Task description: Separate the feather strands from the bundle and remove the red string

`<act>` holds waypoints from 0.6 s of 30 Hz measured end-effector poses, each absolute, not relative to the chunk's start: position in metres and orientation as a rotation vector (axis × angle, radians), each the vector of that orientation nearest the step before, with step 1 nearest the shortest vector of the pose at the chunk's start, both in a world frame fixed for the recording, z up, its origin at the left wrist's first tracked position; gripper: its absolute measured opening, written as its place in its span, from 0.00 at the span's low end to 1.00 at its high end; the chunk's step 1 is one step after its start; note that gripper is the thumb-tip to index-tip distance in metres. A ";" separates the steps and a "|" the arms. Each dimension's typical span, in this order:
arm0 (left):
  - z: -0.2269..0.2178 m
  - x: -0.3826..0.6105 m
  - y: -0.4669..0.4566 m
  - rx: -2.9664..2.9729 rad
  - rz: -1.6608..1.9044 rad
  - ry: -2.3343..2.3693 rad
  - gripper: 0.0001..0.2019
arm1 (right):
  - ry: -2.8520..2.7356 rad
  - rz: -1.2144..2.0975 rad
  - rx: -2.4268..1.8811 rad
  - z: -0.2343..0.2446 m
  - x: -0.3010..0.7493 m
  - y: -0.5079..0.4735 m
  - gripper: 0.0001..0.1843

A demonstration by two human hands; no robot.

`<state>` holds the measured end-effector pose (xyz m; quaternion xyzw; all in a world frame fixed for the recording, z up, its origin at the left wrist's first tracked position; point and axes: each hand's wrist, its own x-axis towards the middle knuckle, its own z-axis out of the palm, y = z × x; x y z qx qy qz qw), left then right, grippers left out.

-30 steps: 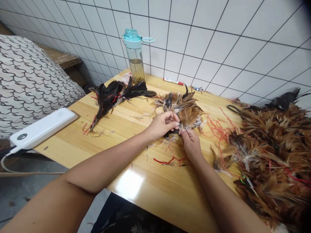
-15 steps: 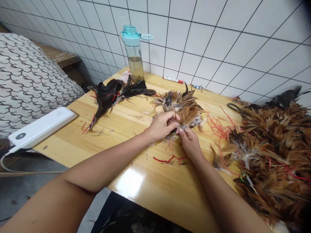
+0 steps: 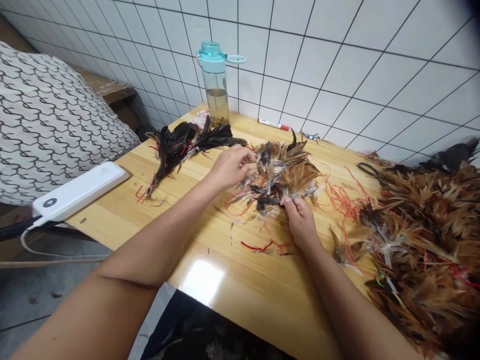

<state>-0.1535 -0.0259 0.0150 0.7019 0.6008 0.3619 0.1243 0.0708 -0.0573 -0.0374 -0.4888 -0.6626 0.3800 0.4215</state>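
Observation:
A small heap of brown and tan feathers (image 3: 288, 167) lies in the middle of the wooden table (image 3: 210, 280). My left hand (image 3: 230, 167) is closed in a pinch at the heap's left edge, holding a few feathers. My right hand (image 3: 300, 220) is closed at the heap's near edge, gripping dark feathers against the table. Red threads (image 3: 262, 246) lie loose on the wood just in front of the right hand.
A bundle of black feathers (image 3: 183, 145) lies at the back left. A big pile of brown feathers (image 3: 423, 235) covers the table's right side. A water bottle (image 3: 216, 85) and a marker (image 3: 273, 125) stand by the tiled wall. A white power bank (image 3: 78, 192) sits at the left edge.
My left hand has moved away from the right one, up and to the left, drawing feathers out of the heap. The right hand stays at the heap's near edge. The camera has shifted slightly.

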 end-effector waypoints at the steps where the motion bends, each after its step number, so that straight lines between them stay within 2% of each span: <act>1: 0.017 -0.166 -0.022 2.108 0.912 1.878 0.07 | -1.660 0.956 -1.227 -0.037 0.071 -0.057 0.16; 5: 0.012 -0.193 -0.011 2.161 0.336 2.028 0.08 | -1.661 0.964 -1.223 -0.037 0.071 -0.058 0.16; 8: 0.001 -0.194 -0.007 2.170 0.183 2.026 0.10 | -1.665 0.981 -1.214 -0.036 0.071 -0.059 0.16; 14: -0.006 -0.190 -0.007 2.279 0.162 2.013 0.08 | -1.673 0.961 -1.225 -0.035 0.071 -0.059 0.16; 18: 0.003 -0.183 -0.010 2.119 0.595 1.888 0.06 | -1.674 0.959 -1.230 -0.036 0.071 -0.059 0.16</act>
